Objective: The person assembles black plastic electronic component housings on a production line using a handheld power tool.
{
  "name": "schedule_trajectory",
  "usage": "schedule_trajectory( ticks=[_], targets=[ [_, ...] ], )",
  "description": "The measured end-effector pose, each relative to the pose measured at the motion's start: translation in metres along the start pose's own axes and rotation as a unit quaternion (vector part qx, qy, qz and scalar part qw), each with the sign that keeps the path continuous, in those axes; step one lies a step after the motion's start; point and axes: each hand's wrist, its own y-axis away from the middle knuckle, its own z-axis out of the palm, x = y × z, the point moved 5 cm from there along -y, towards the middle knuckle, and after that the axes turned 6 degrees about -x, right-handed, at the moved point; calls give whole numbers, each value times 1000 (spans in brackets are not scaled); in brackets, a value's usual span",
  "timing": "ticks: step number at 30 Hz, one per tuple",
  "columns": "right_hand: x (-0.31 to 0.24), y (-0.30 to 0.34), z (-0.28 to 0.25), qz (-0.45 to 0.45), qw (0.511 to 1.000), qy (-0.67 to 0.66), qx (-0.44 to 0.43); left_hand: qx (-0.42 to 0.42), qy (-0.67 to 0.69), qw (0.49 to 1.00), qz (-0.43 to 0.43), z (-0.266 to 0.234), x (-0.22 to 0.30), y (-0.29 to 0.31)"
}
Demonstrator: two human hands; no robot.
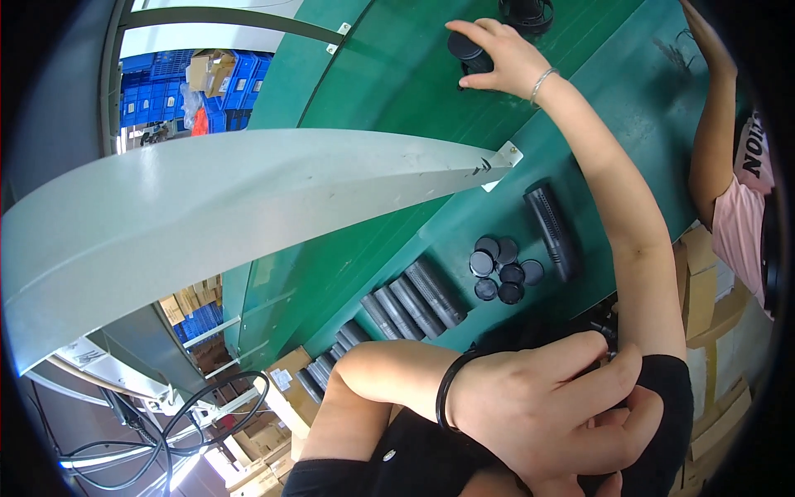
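High in the head view, my right hand, with a thin bracelet at the wrist, is closed around a short black cylinder over the green bench. Thumb and fingers grip it from opposite sides. My left hand, wearing a black wristband, is curled close to my body, back of the hand up. A bit of something dark shows by its fingertips; I cannot make out what they hold. Several round black caps lie in a cluster on the bench. Beside them rests a long black tube with a slotted upper part.
Several black tubes lie in a row along the bench. A black round item sits beyond my right hand. A pale metal beam crosses the left. Another person's arm reaches in at right, near cardboard boxes.
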Motion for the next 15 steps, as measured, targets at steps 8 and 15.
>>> schedule_trajectory(
  ticks=[8, 15],
  targets=[
    [-2, -12, 28, 32, 997, 58, -24, -8, -108, 994, 7, 32, -22, 61],
    [-28, -26, 50, -49, 997, -48, -31, -79, -128, 961, -232, 50, -65, 160]
  ],
)
